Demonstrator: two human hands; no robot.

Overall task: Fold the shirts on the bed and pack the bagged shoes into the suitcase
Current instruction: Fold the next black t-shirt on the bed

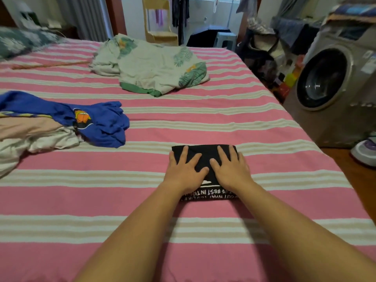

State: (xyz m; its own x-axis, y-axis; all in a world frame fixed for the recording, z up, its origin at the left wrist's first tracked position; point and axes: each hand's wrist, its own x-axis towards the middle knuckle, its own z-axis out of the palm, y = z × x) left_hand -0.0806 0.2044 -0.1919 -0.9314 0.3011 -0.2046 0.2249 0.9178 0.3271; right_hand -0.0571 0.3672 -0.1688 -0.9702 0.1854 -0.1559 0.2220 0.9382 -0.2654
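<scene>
On the pink striped bed (203, 110), both hands, left (184, 171) and right (230, 169), are pressing flat-fingered on the folded black printed shirt (203, 157), while the crumpled blue shirt (97, 121) left of it is waiting unfolded.

A washing machine (333, 86) stands right of the pink-striped bed (203, 119); a wooden chair (158, 23) beyond.

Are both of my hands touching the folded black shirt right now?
Touching. The head view shows the left hand and right hand lying flat, fingers spread, on the folded black shirt.
</scene>
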